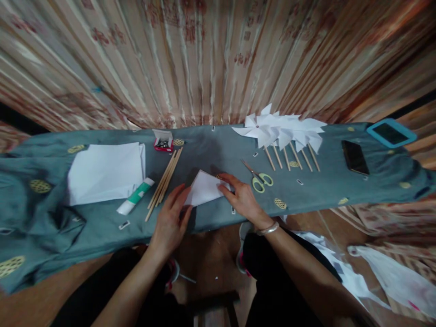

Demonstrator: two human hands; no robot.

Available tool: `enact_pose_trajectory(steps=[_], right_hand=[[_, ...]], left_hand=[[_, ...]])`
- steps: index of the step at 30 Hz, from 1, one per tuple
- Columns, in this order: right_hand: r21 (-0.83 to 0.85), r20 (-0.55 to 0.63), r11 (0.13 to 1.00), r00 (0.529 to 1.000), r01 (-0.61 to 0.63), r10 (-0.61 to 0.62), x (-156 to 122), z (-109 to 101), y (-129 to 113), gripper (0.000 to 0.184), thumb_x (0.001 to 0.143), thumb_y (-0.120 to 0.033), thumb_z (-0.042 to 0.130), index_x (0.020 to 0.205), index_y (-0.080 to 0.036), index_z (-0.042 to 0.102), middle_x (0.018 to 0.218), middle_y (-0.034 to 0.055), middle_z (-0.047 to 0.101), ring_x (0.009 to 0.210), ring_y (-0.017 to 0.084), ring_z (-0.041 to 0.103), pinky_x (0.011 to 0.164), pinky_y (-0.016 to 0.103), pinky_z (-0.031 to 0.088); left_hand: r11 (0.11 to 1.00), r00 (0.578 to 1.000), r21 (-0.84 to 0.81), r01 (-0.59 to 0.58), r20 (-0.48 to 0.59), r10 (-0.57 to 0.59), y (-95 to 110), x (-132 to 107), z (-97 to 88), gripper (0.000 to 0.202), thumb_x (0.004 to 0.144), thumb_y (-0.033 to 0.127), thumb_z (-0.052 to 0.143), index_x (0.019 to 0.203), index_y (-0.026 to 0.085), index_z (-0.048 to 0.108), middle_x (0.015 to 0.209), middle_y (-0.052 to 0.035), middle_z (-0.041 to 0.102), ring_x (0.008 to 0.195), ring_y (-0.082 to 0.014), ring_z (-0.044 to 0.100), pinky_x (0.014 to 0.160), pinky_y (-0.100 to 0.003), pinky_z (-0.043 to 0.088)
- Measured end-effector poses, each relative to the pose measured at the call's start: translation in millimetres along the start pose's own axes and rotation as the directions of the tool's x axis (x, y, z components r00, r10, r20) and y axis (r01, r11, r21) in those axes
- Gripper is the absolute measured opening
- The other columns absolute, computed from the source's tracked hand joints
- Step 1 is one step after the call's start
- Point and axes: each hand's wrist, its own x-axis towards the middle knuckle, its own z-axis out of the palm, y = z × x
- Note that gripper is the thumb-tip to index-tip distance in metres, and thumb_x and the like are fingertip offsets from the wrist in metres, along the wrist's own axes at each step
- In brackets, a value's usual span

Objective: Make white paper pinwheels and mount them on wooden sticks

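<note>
A folded white sheet of paper (205, 188), roughly triangular with its point away from me, is held between my two hands at the table's near edge. My left hand (171, 217) grips its left corner between thumb and fingers. On the other side, my right hand (242, 196) pinches the right corner, the thumb lying on top of the paper. Left of the paper lie several thin wooden sticks (165, 179). Scissors with green handles (260, 180) rest to the right of my right hand, their blades pointing away to the left.
Paper pinwheels (282, 129) on sticks lie at the back right. A phone (354, 157) and a blue-framed tablet (391, 132) are farther right. At left are a stack of white paper (105, 175), a green-and-white tube (135, 196) and a small red box (163, 141). Paper scraps (340, 263) lie on the floor.
</note>
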Motion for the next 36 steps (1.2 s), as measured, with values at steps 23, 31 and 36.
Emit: enact_pose_trajectory(steps=[23,31,36], right_hand=[[-0.121,-0.082,0.988,0.991,0.091,-0.101,-2.4,9.7,5.4,0.034,0.094,-0.033,0.054,0.124,-0.018,0.062,0.121,0.0119,0.071,0.112,0.027,0.067,0.099,0.041,0.052],[-0.171,-0.098,0.976,0.984,0.131,-0.15,-2.8,11.9,8.7,0.035,0.095,-0.033,0.053,0.124,-0.015,0.062,0.119,0.0133,0.072,0.109,0.028,0.068,0.096,0.042,0.054],[-0.212,-0.107,0.963,0.975,0.167,-0.193,-2.9,13.0,8.8,0.035,0.096,-0.033,0.052,0.123,-0.013,0.062,0.116,0.0136,0.072,0.105,0.028,0.069,0.094,0.042,0.055]], left_hand=[[0.949,0.953,0.174,-0.262,0.203,0.226,31.7,-13.8,24.0,0.049,0.094,0.024,0.051,0.14,0.01,0.045,0.149,-0.0174,0.047,0.147,-0.0317,0.03,0.116,-0.056,0.032],[0.949,0.956,0.196,-0.248,0.211,0.206,31.0,-15.7,25.7,0.047,0.095,0.026,0.05,0.139,0.01,0.046,0.149,-0.0162,0.048,0.144,-0.0325,0.034,0.115,-0.055,0.035],[0.947,0.954,0.197,-0.253,0.216,0.209,31.2,-15.7,25.4,0.048,0.094,0.026,0.051,0.139,0.01,0.047,0.149,-0.0161,0.048,0.144,-0.033,0.034,0.115,-0.056,0.035]])
